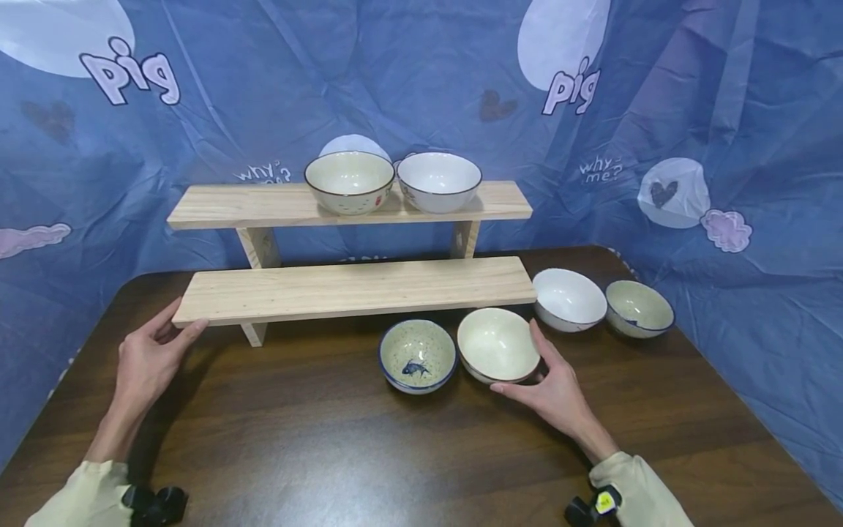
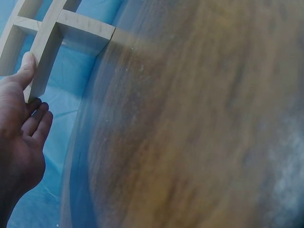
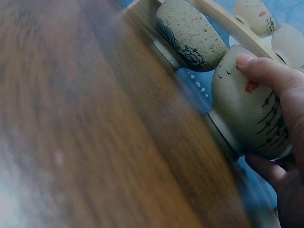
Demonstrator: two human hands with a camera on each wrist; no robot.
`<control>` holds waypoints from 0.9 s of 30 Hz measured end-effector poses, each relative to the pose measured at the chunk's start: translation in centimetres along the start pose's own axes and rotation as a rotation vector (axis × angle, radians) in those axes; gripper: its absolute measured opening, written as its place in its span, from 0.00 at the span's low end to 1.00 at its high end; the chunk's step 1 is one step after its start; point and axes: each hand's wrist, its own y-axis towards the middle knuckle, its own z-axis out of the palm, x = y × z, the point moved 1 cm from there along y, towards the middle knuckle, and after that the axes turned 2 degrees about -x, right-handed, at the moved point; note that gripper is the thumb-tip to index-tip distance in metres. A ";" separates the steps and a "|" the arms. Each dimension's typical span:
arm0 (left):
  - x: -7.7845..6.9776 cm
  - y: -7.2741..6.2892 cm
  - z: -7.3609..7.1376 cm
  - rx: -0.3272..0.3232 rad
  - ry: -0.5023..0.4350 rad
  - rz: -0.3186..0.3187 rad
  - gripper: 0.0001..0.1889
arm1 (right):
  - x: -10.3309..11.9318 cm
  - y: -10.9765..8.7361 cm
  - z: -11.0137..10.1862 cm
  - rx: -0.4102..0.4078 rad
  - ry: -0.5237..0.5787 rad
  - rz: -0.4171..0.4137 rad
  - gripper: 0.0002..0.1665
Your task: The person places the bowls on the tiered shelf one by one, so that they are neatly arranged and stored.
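Note:
My left hand point(image 1: 148, 360) grips the left end of the lower board of a two-tier wooden shelf point(image 1: 356, 290); its thumb lies over the board in the left wrist view. With thumb and fingers spread around its right side, my right hand point(image 1: 560, 391) holds a cream bowl point(image 1: 497, 344). Red and dark plant motifs mark that bowl's outside in the right wrist view. Just left of it on the table is a speckled bowl point(image 1: 418, 356) with a blue rim and a blue fish inside. The bowls' exact contact with each other cannot be told.
Two bowls stand on the upper board: a cream one point(image 1: 350, 183) and a white one point(image 1: 439, 183). Right of the shelf, a white bowl point(image 1: 569, 299) and a greenish blue-rimmed bowl point(image 1: 639, 309) rest on the brown table point(image 1: 316, 446). A blue printed cloth point(image 1: 421, 80) hangs behind.

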 end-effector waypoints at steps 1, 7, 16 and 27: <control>0.0 0.0 0.0 0.000 0.000 0.001 0.36 | 0.0 0.0 0.0 -0.005 -0.001 -0.002 0.73; 0.0 0.1 0.1 -0.001 0.002 0.008 0.36 | 0.0 -0.4 -0.2 -0.031 0.006 -0.020 0.73; 0.1 0.0 0.0 -0.007 0.002 0.007 0.36 | 1.1 -0.5 -1.0 -0.047 -0.003 -0.053 0.73; 0.0 0.1 0.1 -0.007 -0.002 0.003 0.36 | 2.8 0.6 -2.8 -0.063 0.037 -0.052 0.71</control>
